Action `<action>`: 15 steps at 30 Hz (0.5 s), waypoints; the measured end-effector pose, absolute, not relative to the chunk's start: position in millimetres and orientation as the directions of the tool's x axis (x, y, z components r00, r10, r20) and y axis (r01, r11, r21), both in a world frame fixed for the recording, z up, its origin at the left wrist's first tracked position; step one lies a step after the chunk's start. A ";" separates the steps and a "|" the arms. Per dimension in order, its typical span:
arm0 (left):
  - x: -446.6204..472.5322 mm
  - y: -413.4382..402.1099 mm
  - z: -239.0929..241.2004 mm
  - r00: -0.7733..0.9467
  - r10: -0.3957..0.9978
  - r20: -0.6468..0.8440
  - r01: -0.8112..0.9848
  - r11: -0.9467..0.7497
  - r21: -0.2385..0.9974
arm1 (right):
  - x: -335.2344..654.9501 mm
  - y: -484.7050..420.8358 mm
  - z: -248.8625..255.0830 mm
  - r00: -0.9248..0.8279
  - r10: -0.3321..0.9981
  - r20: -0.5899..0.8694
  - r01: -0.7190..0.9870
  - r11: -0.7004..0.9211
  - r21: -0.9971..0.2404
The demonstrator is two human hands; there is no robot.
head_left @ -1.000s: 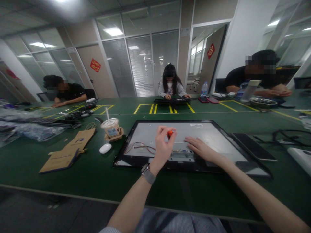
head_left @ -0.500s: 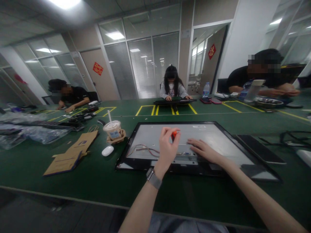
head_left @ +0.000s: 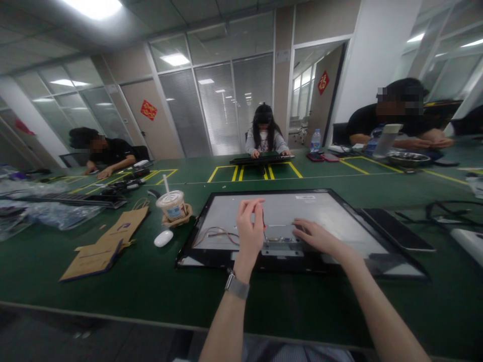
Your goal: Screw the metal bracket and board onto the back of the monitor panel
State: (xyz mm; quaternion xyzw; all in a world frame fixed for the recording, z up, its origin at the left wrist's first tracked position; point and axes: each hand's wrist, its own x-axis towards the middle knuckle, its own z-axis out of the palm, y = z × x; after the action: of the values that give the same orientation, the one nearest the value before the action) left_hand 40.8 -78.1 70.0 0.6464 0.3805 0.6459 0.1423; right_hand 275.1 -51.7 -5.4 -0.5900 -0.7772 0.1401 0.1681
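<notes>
A flat monitor panel (head_left: 339, 221) lies face down on the green table (head_left: 151, 281) in front of me, its grey metal back up. My left hand (head_left: 249, 231) is closed round a small screwdriver with an orange handle (head_left: 263, 221), held upright over a metal bracket (head_left: 281, 246) near the panel's front edge. My right hand (head_left: 315, 236) lies flat, fingers spread, on the panel just right of the bracket. Red and white wires (head_left: 217, 234) run across the panel's left part.
A white mouse (head_left: 163, 238), a lidded drink cup with a straw (head_left: 171, 205) and a brown paper bag (head_left: 109, 239) lie to the left. A dark slab (head_left: 398, 229) and cables (head_left: 449, 213) are at the right. Three people sit at the table's far sides.
My left hand has turned on the screwdriver, so less of the orange handle shows. The view shifted slightly. My right hand stays on the panel.
</notes>
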 end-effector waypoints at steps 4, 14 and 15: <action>41.1 -79.7 71.6 -0.103 0.672 0.734 0.318 -0.677 0.664 | 278.9 -57.3 2.0 -0.240 0.968 0.076 0.865 0.249 -0.435; 32.4 -93.6 85.5 0.109 0.704 0.701 0.366 -0.684 0.630 | 284.8 -68.9 17.2 -0.186 0.983 0.012 0.897 0.174 -0.406; 31.1 -96.3 87.0 0.114 0.708 0.697 0.373 -0.681 0.630 | 285.1 -71.6 19.2 -0.174 0.985 0.006 0.903 0.162 -0.398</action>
State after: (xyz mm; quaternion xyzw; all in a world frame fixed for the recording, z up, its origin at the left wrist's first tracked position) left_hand 31.1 -96.3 87.0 0.7307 0.3699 0.5536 0.1510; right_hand 285.1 -71.6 19.2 -0.6286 -0.7507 0.1538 0.1330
